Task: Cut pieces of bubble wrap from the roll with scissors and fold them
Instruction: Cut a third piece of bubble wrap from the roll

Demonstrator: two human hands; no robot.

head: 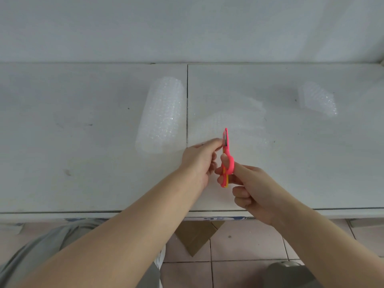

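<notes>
Scissors (pixel 227 159) with pink handles sit gripped in the right hand (pixel 251 188), blades pointing away, the left hand (pixel 200 161) pinching the sheet's near edge beside them, bubble wrap roll (pixel 162 115) farther left on the white tabletop (pixel 72 142), folded piece (pixel 318 98) far right.

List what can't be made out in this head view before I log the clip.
- Blade tips of the pink plastic scissors: seen edge-on, gap unreadable.
- Unrolled sheet's edge under the left hand: clear film blends into the white table.
- Folded clear bubble-wrap piece: layers blurred.
- Printed label below the table edge: cut off.
</notes>
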